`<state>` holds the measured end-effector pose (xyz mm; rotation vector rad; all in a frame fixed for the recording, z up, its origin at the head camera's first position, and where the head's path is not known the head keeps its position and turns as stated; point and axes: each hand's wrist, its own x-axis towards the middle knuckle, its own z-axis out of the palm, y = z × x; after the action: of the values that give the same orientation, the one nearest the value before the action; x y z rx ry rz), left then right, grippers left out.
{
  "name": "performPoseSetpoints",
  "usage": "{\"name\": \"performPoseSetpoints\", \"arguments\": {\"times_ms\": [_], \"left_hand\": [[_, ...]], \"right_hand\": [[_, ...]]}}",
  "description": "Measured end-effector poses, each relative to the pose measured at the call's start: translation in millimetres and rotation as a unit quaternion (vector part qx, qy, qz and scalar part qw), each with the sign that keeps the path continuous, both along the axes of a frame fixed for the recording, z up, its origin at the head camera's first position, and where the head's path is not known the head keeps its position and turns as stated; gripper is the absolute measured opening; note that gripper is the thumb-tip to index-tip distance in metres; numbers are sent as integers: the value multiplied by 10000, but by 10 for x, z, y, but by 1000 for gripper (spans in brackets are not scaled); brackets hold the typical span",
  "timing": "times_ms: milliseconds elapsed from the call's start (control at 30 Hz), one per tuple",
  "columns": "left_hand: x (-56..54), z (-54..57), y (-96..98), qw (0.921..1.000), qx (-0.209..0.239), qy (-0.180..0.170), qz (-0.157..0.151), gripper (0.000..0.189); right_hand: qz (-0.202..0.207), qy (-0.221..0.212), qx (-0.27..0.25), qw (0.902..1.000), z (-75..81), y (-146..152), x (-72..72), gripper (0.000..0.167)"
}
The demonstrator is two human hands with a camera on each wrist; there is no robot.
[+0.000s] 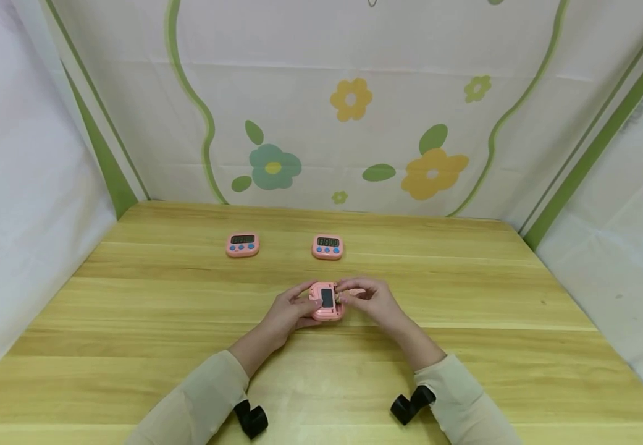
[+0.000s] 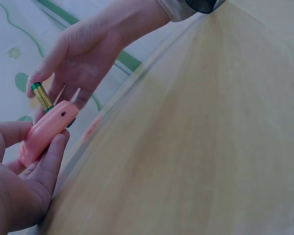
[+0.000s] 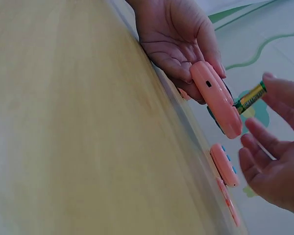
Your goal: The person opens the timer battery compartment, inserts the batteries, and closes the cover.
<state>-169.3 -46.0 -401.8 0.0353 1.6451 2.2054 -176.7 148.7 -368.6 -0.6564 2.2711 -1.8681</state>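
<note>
My left hand (image 1: 286, 313) grips a pink digital timer (image 1: 318, 289), its back turned up, with a dark rectangular patch in the middle. In the left wrist view, the thumb and fingers clasp the timer (image 2: 49, 128) by its edges. My right hand (image 1: 374, 301) pinches a green and gold battery (image 3: 251, 98) by its outer end. The battery's other end meets the timer's edge in both wrist views, standing at a slant to the casing. The right hand's other fingers are spread loosely beside the timer.
Two more pink timers, the left one (image 1: 243, 245) and the right one (image 1: 327, 246), lie face up behind my hands, with dark screens and blue buttons. A flat pink piece (image 3: 228, 201) lies on the wooden table (image 1: 149, 321). Flower-printed cloth (image 1: 310, 123) hangs behind it.
</note>
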Motion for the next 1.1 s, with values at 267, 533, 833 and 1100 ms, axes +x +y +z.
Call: {"name": "performPoseSetpoints", "arguments": {"times_ms": [267,533,833,1100], "left_hand": [[6,0,5,10000,-7,29,-13,55],[10,3,8,9999,-64,57,54,53],[9,0,6,9999,-96,54,68,53],[11,-14,17,9999,-44,117,11,53]], "right_hand": [[682,-1034,-112,9922,-117,59,-71,60],[590,-1510,-103,9867,-155,58,-83,60],[505,-1727,-231,9834,-142,35,-45,55],[372,-1877,-186,9813,-164,29,-57,53]]}}
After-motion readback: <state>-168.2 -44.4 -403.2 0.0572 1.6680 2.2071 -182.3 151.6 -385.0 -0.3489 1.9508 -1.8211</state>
